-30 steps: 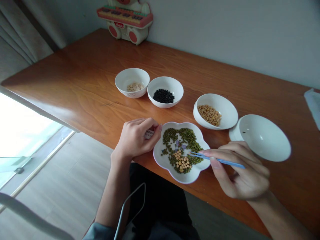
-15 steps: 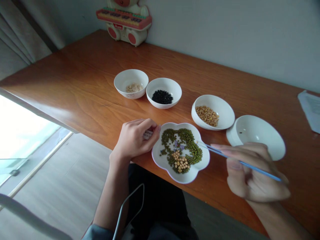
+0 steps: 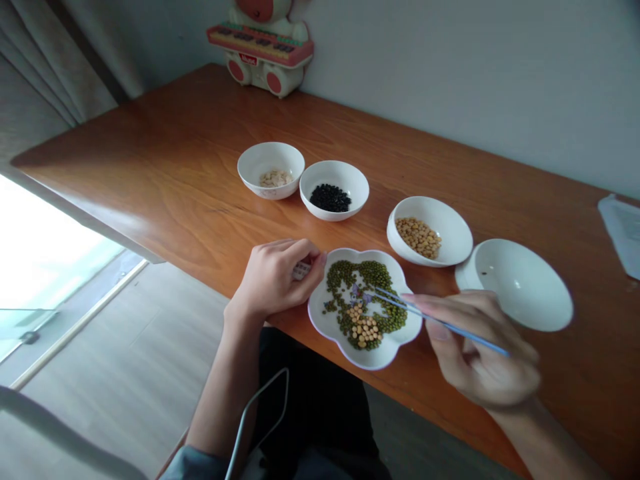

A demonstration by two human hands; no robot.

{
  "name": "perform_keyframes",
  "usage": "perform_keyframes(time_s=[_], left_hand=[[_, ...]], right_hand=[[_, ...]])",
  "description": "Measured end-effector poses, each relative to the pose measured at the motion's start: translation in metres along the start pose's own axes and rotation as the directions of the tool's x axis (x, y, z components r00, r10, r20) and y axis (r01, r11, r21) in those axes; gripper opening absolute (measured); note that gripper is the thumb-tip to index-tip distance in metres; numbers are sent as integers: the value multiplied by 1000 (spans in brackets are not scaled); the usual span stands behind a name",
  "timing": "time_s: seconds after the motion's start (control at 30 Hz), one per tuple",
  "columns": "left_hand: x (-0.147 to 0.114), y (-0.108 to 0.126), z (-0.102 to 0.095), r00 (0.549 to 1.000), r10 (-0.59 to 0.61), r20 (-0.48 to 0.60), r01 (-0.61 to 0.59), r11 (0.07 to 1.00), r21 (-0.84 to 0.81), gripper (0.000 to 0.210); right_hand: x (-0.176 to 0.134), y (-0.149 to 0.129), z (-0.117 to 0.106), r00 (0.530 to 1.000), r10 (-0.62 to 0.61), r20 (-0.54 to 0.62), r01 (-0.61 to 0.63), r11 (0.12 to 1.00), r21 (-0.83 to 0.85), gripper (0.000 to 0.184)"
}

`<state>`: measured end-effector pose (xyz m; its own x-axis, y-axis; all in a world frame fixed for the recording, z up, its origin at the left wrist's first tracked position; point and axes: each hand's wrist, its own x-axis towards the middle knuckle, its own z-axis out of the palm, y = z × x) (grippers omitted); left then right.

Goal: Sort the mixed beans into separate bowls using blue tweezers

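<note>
My right hand (image 3: 483, 347) grips a pair of blue chopsticks (image 3: 450, 325). Their pale tips reach over a white flower-shaped plate (image 3: 320, 320) and sit slightly apart; I cannot make out a bean between them. Green mung beans (image 3: 393, 317) lie in a broad ring on this plate, with a cluster of yellow soybeans (image 3: 364, 329) at its near side. A purple printed figure shows in the middle. At the plate's left rim, my left hand (image 3: 277, 280) is closed, thumb and forefinger against the edge, around a small white printed object (image 3: 301, 270) mostly hidden by the fingers.
Behind the plate stand white bowls: one with pale flat seeds (image 3: 275, 178), another with black beans (image 3: 330, 198), a third with soybeans (image 3: 419, 237). A bowl (image 3: 525, 287) at right shows one dark speck. A toy keyboard figure (image 3: 265, 50) stands by the wall.
My right hand and the chopsticks have moved left, bringing the tips further over the plate. The yellow bean at the tips is no longer distinguishable there. My left hand stays at the rim.
</note>
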<state>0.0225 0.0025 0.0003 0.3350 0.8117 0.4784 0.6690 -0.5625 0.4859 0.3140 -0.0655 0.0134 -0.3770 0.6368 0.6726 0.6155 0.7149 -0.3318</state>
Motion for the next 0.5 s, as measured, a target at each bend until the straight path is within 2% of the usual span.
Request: perform_keyframes(time_s=[0.07,0.17,0.5], left_hand=[[1,0,0,1000,3,5,-3,1000,-6,17],[2,1,0,1000,9,5,-9,1000,-7,18],[1,1,0,1000,3,4,-3,1000,-9,21]], right_hand=[[2,-5,6,996,-24,83,18,997,76,50],[2,-9,12,990,-33,138,17,994,112,45],[2,-7,11,992,-41,122,29,995,97,37]])
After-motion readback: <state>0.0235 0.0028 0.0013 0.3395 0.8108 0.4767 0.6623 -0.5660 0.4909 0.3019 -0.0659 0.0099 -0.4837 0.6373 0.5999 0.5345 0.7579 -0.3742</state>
